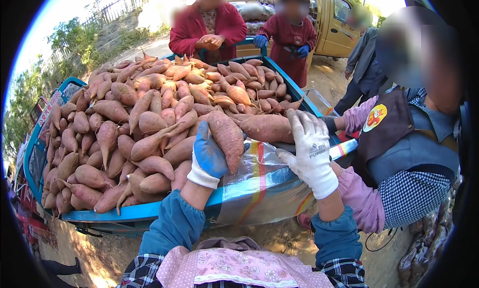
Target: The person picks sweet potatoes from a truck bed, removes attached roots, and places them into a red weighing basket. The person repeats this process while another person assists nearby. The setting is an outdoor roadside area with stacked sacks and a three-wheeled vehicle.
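Large, tapered sweet potato (226, 133) stood nearly upright, narrow end down, above the near edge of the cart bed. Left hand (208, 157), blue-palmed glove, lay along its side; the hold seemed chosen to carry the thick body's weight near the palm. Left fingers closed round it, tips mostly hidden behind the root.

Right hand (312, 149), white glove, was held at the end of a second sweet potato (266, 128), lying sideways. Its fingers were stretched out, thumb spread well away; contact with the root could not be told.

Blue rim (115, 214) appeared to keep the heap (144, 121) from spilling. Striped clear plastic (259, 176) draped over the near corner, perhaps to catch roots. A co-worker's pink sleeve (361, 198) reached in beside it.
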A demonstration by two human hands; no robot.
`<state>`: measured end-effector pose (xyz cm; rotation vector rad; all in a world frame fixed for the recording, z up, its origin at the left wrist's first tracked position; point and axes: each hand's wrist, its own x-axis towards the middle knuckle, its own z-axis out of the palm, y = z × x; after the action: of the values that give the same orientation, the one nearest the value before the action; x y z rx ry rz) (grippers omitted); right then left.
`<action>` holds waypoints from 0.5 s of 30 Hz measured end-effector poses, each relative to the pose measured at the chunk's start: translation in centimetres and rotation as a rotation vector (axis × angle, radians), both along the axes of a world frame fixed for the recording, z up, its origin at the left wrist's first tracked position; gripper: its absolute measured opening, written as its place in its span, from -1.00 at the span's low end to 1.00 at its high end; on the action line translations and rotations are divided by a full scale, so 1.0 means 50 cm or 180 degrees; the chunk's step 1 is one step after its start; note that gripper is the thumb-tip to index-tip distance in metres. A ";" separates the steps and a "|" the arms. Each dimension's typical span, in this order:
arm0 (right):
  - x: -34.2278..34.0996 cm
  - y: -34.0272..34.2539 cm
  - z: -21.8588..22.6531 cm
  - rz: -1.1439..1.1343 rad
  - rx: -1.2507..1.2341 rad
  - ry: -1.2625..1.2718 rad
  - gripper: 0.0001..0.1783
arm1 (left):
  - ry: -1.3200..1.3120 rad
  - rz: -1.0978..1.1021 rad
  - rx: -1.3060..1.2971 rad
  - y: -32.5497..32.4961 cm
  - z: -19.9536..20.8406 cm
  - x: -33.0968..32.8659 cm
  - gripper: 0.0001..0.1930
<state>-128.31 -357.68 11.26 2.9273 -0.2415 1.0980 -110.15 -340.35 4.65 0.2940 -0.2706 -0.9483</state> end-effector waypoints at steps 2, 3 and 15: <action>0.036 -0.010 -0.016 -0.0146 -0.0130 0.0538 0.10 | -0.0106 -0.0074 -0.0129 -0.008 -0.008 0.005 -0.30; 0.054 -0.010 -0.017 -0.0344 -0.0266 0.0801 0.10 | -0.0161 -0.0076 -0.0176 -0.004 -0.013 0.009 -0.29; 0.070 -0.050 0.064 0.0231 0.0483 -0.0435 -0.02 | -0.0020 0.0068 0.0127 0.004 -0.024 0.020 -0.34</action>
<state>-124.78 -360.16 14.48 3.0168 -0.2312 1.3503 -109.14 -340.17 3.44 0.3358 -0.2540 -0.9325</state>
